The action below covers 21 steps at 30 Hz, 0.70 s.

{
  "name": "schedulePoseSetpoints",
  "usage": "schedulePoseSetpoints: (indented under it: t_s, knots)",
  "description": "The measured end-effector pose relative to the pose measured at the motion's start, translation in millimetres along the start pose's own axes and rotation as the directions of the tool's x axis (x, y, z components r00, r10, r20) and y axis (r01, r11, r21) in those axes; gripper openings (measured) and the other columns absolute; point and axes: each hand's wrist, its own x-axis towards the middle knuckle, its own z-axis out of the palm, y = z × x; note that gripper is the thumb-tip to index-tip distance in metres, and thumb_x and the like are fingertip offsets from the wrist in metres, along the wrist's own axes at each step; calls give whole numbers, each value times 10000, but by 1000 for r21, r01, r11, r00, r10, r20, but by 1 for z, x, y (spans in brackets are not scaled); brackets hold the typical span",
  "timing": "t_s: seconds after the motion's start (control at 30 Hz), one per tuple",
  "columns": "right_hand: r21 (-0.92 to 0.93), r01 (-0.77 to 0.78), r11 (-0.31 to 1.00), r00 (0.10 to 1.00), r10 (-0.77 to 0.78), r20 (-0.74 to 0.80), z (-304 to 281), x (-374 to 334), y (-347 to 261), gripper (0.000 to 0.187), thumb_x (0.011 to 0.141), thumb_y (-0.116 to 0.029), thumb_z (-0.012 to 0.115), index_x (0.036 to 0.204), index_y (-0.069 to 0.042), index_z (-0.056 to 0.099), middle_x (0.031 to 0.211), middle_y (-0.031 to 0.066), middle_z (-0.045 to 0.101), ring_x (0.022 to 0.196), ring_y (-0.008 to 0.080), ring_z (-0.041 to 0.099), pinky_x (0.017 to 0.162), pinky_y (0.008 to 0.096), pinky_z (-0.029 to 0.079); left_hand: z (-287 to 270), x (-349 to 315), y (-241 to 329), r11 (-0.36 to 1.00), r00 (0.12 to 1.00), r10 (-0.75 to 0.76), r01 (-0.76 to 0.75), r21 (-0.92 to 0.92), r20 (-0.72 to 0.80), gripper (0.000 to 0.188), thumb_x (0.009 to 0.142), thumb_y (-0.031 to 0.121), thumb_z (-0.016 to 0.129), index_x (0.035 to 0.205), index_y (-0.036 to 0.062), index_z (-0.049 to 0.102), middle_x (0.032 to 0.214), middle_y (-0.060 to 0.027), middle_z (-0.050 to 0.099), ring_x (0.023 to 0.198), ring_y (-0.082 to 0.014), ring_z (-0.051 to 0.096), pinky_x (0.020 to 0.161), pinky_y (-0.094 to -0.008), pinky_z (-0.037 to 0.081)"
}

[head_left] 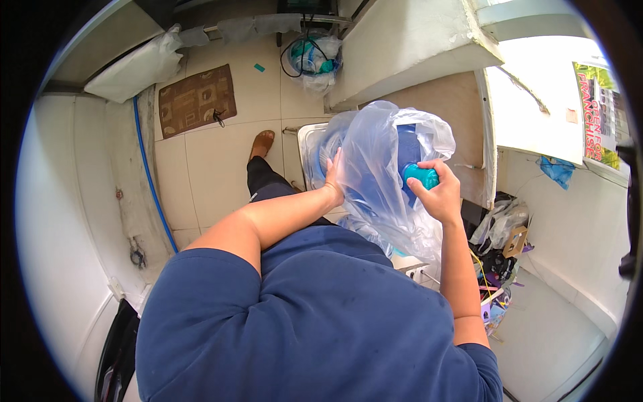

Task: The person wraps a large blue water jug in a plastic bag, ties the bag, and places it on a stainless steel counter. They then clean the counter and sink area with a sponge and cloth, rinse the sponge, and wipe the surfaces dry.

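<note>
In front of me a large blue water jug point(408, 142) lies tilted, partly wrapped in a clear plastic bag point(372, 157). Its neck end shows through the bag's opening, on the right. My right hand point(443, 191) is closed round a teal ribbed cap point(423, 176) at the jug's neck, the thumb and fingers on its sides. Whether the cap is fixed to the neck cannot be told. My left hand point(333, 181) rests with fingers outstretched against the bag's left side, steadying nothing else visible. The bag's lower folds hang toward my body and hide part of the jug.
A metal-rimmed basin point(308, 151) sits left of the jug. The floor holds a brown mat point(197, 100), a teal scrap point(259, 68) and a bag of teal items point(311, 60). A blue hose point(149, 171) runs along the left wall. Clutter point(499, 268) fills the right.
</note>
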Motion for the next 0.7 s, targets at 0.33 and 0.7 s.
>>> schedulePoseSetpoints:
  t_s: [0.33,0.7]
  knots:
    - [-77,-60,995,998,59,-6,-4,-8,-30,575,675,-384,854,1139,-114,649,979,188,637,906,329,634,853,391,511,84,-95,44,939,982,-163,185,289,-99,857,910,762,339,1521,162,307,1466,-141,444,1367,-348,392,1111,-653,237]
    - [29,-544,839,739,495,-457,-4,-161,-11,1215,662,-417,892,1565,-123,133,1427,324,396,1319,432,428,1047,491,393,212,-120,174,-361,491,-199,-841,402,848,1277,712,383,859,1577,129,-45,1582,-210,275,1481,-318,240,1187,-394,199]
